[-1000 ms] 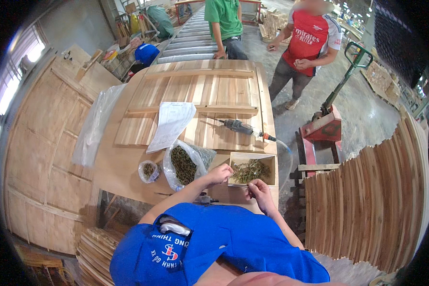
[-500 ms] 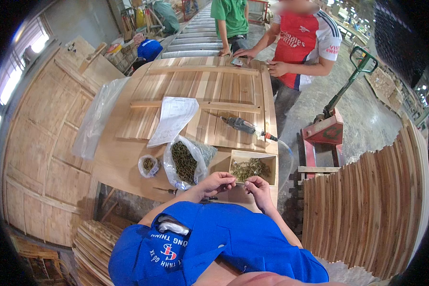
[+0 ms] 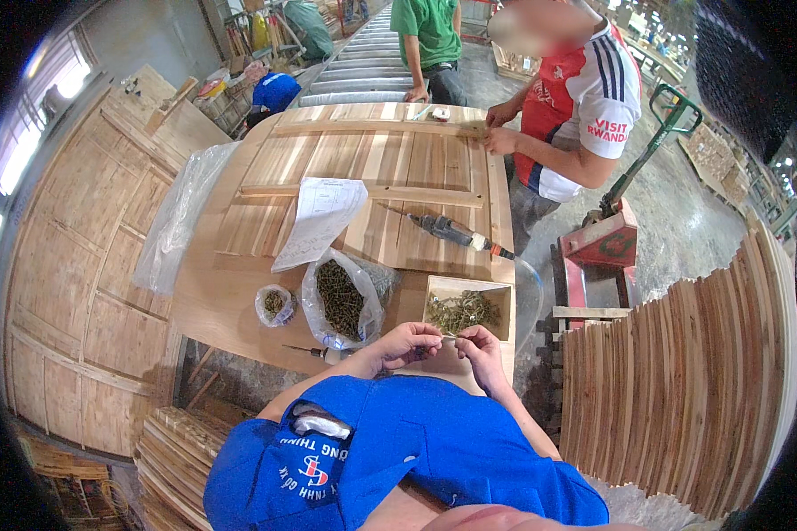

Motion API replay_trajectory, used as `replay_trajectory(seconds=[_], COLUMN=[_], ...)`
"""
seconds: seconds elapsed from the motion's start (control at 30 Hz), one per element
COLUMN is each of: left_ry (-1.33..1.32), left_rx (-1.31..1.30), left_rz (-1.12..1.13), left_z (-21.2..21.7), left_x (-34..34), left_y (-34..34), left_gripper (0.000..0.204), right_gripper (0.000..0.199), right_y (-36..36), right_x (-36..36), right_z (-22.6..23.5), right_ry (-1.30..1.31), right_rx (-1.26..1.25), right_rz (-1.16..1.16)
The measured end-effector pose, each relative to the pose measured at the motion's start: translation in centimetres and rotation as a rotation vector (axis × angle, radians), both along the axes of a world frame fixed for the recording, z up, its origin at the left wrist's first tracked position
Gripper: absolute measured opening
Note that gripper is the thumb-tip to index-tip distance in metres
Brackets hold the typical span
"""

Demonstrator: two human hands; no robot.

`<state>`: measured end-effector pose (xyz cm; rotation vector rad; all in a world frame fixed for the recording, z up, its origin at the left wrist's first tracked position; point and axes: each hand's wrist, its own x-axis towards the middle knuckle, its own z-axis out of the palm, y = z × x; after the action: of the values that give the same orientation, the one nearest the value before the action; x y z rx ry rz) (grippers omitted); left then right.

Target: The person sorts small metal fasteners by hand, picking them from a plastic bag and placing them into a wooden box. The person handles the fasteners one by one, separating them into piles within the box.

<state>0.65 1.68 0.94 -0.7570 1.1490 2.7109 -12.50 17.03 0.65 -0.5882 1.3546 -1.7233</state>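
Note:
My left hand [image 3: 407,345] and my right hand [image 3: 481,350] meet just in front of a small wooden box [image 3: 470,284]. Thumb and fingers are pinched on both, and a small thin screw [image 3: 449,335] spans the gap between the fingertips. Heaped in the box are brass-coloured screws [image 3: 463,311]. To the left, an open clear plastic bag [image 3: 374,305] holds many darker screws [image 3: 338,298]. Beyond it sits a little bag of screws [image 3: 274,304]. A second power driver [image 3: 335,356] lies partly hidden by my left forearm.
A power screwdriver [image 3: 452,232] with a hose and a paper sheet [image 3: 322,219] lie on the slatted wooden panel [image 3: 376,159]. A person in red and white [image 3: 576,106] leans at its far right edge; another in green [image 3: 427,35] stands beyond. Stacked boards [image 3: 673,398] and a pallet jack [image 3: 600,237] flank the right.
My fingertips have come closer together, and the screw between them now shows. The person in red and white has shifted right, drawing their hands back from the small item on the panel.

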Motion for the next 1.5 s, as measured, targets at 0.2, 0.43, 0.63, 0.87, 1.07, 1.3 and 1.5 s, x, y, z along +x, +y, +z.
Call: replay_trajectory(seconds=[0.2, 0.43, 0.63, 0.87, 1.07, 1.3, 1.5], left_ry=[0.033, 0.004, 0.039, 0.04, 0.039, 0.136, 0.041], left_rx=[0.136, 0.094, 0.161, 0.036, -0.581, -0.8, -1.003], left_rz=[0.001, 0.048, 0.039, 0.108, 0.139, 0.062, -0.043], left_z=[-0.8, -0.7, -0.9, 0.0, 0.8, 0.1, 2.2], left_x=[0.1, 0.2, 0.6, 0.2, -0.1, 0.2, -0.2], left_y=[0.0, 0.1, 0.3, 1.1, 1.3, 1.3, 1.0], left_gripper=[0.009, 0.006, 0.007, 0.009, 0.017, 0.022, 0.024], right_gripper=[0.007, 0.008, 0.009, 0.007, 0.009, 0.009, 0.008], right_y=[0.1, 0.0, 0.3, 0.2, -0.1, -0.6, -0.2], right_x=[0.3, 0.5, 1.1, 0.9, 1.0, 1.8, 1.3], right_z=[0.0, 0.4, 1.0, 0.3, 0.6, 1.1, 0.2], right_ry=[0.055, 0.229, 0.395, 0.307, 0.111, 0.054, 0.342], right_rx=[0.068, 0.147, 0.191, 0.159, 0.148, 0.075, 0.074], right_rz=[-0.004, 0.053, 0.068, 0.085, 0.107, 0.09, 0.11])
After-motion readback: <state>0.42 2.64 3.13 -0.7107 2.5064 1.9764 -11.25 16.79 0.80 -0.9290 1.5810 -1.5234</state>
